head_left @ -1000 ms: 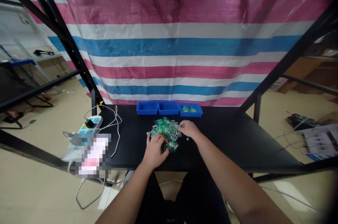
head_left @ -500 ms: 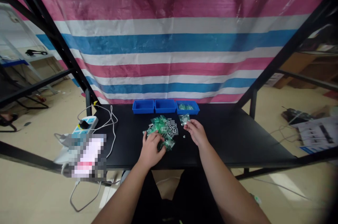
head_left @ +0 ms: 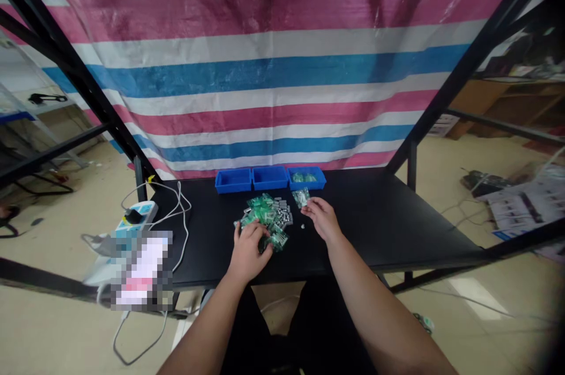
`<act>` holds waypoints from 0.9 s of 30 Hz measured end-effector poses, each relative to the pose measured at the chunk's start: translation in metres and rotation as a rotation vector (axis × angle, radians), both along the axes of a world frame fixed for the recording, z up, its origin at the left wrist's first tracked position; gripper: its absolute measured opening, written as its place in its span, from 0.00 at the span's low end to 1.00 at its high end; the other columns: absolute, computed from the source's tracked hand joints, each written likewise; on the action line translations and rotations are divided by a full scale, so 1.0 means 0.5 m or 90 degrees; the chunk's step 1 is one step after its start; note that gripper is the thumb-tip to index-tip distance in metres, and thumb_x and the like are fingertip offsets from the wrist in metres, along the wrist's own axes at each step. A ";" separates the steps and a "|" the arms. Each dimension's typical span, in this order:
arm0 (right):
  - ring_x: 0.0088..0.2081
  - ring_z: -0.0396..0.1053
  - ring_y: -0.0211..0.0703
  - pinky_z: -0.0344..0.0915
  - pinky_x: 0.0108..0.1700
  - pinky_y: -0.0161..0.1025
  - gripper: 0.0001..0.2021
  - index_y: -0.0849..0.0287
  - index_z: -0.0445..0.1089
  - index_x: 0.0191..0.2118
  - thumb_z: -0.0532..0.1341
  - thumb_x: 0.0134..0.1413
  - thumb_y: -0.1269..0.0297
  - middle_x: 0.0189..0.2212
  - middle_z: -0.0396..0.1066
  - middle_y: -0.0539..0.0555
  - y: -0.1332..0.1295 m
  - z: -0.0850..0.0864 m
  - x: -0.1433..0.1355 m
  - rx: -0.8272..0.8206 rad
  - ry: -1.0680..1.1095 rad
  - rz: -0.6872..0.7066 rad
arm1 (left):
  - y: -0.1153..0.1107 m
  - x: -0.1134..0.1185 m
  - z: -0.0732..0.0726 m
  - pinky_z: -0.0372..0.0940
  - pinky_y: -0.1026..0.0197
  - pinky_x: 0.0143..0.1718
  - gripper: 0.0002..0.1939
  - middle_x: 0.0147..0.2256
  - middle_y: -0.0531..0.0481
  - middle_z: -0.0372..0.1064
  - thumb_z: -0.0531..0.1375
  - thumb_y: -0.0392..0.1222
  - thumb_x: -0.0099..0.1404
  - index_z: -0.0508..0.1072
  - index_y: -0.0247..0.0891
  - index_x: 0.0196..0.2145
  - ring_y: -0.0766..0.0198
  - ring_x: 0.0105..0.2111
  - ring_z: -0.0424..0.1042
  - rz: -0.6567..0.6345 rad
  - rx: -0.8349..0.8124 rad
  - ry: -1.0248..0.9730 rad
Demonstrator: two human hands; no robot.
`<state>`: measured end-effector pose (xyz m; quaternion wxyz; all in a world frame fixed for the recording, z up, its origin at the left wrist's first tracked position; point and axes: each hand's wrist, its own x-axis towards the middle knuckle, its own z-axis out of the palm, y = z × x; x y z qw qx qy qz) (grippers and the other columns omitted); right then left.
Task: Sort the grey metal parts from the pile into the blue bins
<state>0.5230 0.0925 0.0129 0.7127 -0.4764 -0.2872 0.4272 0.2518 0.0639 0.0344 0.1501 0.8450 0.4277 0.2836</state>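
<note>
My right hand [head_left: 324, 219] pinches a small clear plastic bag [head_left: 301, 197] between thumb and fingertips. The bag has greenish and silvery contents, too small to name, and is held just in front of the right blue bin [head_left: 308, 185]. My left hand [head_left: 249, 250] rests at the near left side of a pile of green and silver pieces [head_left: 265, 210], fingers bent and apart, touching it. Some pieces under that hand are hidden. One tiny pale piece [head_left: 302, 226] lies alone on the black table, left of my right hand.
Two more blue bins [head_left: 233, 189] [head_left: 270, 185] stand in the row at the back. Several similar bags lie in the right bin. At left are a power strip [head_left: 140, 210], white cables [head_left: 185, 228] and a blurred-out device [head_left: 143, 272]. A striped sheet [head_left: 265, 80] hangs behind.
The whole view has shifted slightly. The bag in my right hand is tilted a little more, while its hold stays the same. My left hand remains on the pile.
</note>
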 end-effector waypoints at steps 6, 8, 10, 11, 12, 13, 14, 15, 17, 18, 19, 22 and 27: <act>0.31 0.76 0.41 0.76 0.36 0.39 0.20 0.59 0.74 0.35 0.76 0.40 0.53 0.26 0.74 0.49 0.018 0.077 0.028 0.090 -0.037 -0.036 | 0.002 -0.001 -0.001 0.36 0.33 0.69 0.10 0.49 0.50 0.73 0.62 0.39 0.62 0.70 0.47 0.42 0.51 0.63 0.62 -0.006 -0.003 -0.007; 0.31 0.76 0.40 0.76 0.38 0.40 0.18 0.58 0.74 0.36 0.76 0.43 0.55 0.26 0.75 0.49 0.032 0.118 0.035 0.167 -0.035 -0.050 | 0.003 -0.001 -0.003 0.35 0.33 0.69 0.10 0.49 0.51 0.73 0.62 0.39 0.62 0.70 0.47 0.42 0.51 0.63 0.62 -0.009 -0.008 -0.015; 0.31 0.76 0.39 0.76 0.38 0.39 0.17 0.58 0.73 0.36 0.76 0.44 0.56 0.26 0.75 0.49 0.053 0.154 0.041 0.221 -0.034 -0.067 | 0.004 -0.002 -0.003 0.34 0.33 0.69 0.10 0.49 0.50 0.73 0.62 0.39 0.62 0.70 0.46 0.42 0.51 0.63 0.62 -0.011 -0.013 -0.020; 0.31 0.76 0.39 0.76 0.38 0.38 0.17 0.58 0.73 0.36 0.76 0.44 0.57 0.26 0.75 0.49 0.066 0.167 0.044 0.240 -0.033 -0.074 | 0.004 -0.003 -0.003 0.34 0.33 0.69 0.10 0.49 0.50 0.73 0.62 0.39 0.62 0.70 0.46 0.42 0.51 0.63 0.62 -0.010 -0.014 -0.021; 0.31 0.76 0.38 0.76 0.38 0.37 0.17 0.58 0.73 0.36 0.76 0.44 0.57 0.26 0.75 0.49 0.081 0.176 0.048 0.249 -0.031 -0.081 | 0.004 -0.003 -0.003 0.34 0.33 0.69 0.10 0.49 0.49 0.73 0.62 0.39 0.62 0.70 0.46 0.42 0.51 0.63 0.62 -0.010 -0.015 -0.021; 0.32 0.76 0.38 0.77 0.39 0.37 0.17 0.59 0.73 0.36 0.76 0.43 0.57 0.27 0.75 0.49 0.097 0.180 0.052 0.241 -0.033 -0.088 | 0.003 -0.004 -0.003 0.34 0.33 0.69 0.10 0.49 0.49 0.73 0.61 0.39 0.62 0.70 0.46 0.43 0.51 0.63 0.62 -0.010 -0.015 -0.021; 0.32 0.76 0.38 0.77 0.39 0.37 0.17 0.59 0.73 0.36 0.76 0.43 0.57 0.27 0.75 0.49 0.112 0.180 0.057 0.202 -0.045 -0.093 | 0.003 -0.004 -0.003 0.34 0.33 0.69 0.10 0.49 0.49 0.73 0.61 0.39 0.62 0.70 0.46 0.43 0.51 0.63 0.62 -0.010 -0.015 -0.021; 0.31 0.77 0.39 0.78 0.39 0.37 0.17 0.60 0.72 0.35 0.76 0.42 0.58 0.26 0.75 0.49 0.128 0.175 0.062 0.138 -0.065 -0.096 | 0.003 -0.005 -0.003 0.34 0.33 0.69 0.10 0.49 0.49 0.73 0.61 0.39 0.62 0.70 0.46 0.43 0.51 0.63 0.61 -0.012 -0.016 -0.022; 0.28 0.77 0.41 0.79 0.34 0.39 0.18 0.61 0.71 0.33 0.77 0.40 0.60 0.24 0.74 0.50 0.154 0.158 0.074 -0.028 -0.124 -0.096 | 0.003 -0.006 -0.003 0.33 0.34 0.69 0.11 0.49 0.49 0.73 0.62 0.39 0.62 0.70 0.46 0.43 0.51 0.63 0.61 -0.014 -0.017 -0.026; 0.26 0.76 0.42 0.79 0.31 0.39 0.18 0.61 0.70 0.32 0.77 0.38 0.61 0.21 0.73 0.51 0.163 0.147 0.079 -0.093 -0.150 -0.097 | 0.003 -0.006 -0.003 0.33 0.34 0.69 0.11 0.49 0.49 0.73 0.62 0.39 0.62 0.70 0.46 0.43 0.51 0.63 0.61 -0.015 -0.019 -0.029; 0.24 0.75 0.43 0.78 0.27 0.39 0.19 0.61 0.69 0.31 0.77 0.37 0.62 0.19 0.72 0.50 0.169 0.135 0.084 -0.144 -0.175 -0.096 | 0.003 -0.006 -0.002 0.33 0.34 0.70 0.11 0.49 0.49 0.73 0.62 0.39 0.62 0.70 0.46 0.43 0.51 0.63 0.61 -0.016 -0.022 -0.033; 0.19 0.72 0.44 0.74 0.20 0.40 0.17 0.59 0.68 0.30 0.76 0.37 0.64 0.16 0.69 0.49 0.168 0.102 0.089 -0.214 -0.246 -0.090 | 0.003 -0.006 -0.001 0.32 0.34 0.70 0.11 0.48 0.49 0.73 0.62 0.39 0.61 0.70 0.46 0.43 0.52 0.64 0.61 -0.017 -0.029 -0.040; 0.24 0.73 0.43 0.73 0.30 0.39 0.09 0.57 0.72 0.25 0.73 0.38 0.66 0.20 0.71 0.49 0.138 0.074 0.056 -0.248 -0.415 -0.046 | 0.003 -0.007 0.000 0.32 0.34 0.70 0.12 0.48 0.49 0.73 0.62 0.39 0.61 0.71 0.46 0.43 0.51 0.63 0.62 -0.015 -0.029 -0.038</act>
